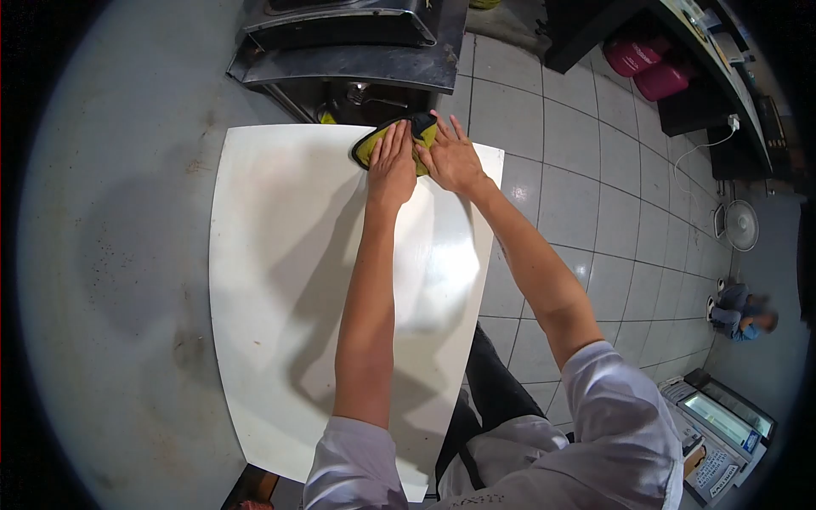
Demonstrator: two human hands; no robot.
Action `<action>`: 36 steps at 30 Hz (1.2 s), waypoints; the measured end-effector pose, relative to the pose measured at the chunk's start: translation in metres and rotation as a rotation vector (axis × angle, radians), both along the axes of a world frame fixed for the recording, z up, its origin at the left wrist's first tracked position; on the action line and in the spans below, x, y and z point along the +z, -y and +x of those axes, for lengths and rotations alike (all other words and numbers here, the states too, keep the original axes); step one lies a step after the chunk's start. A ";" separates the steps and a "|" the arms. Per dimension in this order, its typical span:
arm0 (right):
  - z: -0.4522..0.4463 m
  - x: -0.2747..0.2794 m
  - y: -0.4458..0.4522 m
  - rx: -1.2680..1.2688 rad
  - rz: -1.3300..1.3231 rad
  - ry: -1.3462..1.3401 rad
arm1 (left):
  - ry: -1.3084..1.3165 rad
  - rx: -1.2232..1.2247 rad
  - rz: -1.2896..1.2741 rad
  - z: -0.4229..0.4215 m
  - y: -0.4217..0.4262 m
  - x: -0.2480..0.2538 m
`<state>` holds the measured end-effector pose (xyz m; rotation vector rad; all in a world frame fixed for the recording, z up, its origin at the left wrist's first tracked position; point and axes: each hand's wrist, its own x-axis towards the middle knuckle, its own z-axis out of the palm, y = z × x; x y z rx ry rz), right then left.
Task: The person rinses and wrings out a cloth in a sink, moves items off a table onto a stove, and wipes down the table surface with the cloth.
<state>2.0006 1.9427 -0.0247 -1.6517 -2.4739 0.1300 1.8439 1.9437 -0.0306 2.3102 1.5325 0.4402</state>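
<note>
A yellow-green cloth with black edging lies bunched at the far edge of a white tabletop. My left hand rests flat on it, fingers stretched forward and close together. On the cloth's right part lies my right hand, its fingers spread and reaching past the black section. Both palms press down from above, and the underside of the cloth is hidden. Both arms extend away from me across the tabletop.
Beyond the far edge stands a dark metal stand. A wall borders the left side, and tiled floor the right. Farther right are a black desk, pink round objects, a white fan, a seated person and a printer-like machine.
</note>
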 end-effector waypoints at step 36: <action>-0.263 0.019 0.676 0.252 -0.155 -0.511 | -0.107 0.245 -0.063 -0.256 0.703 0.053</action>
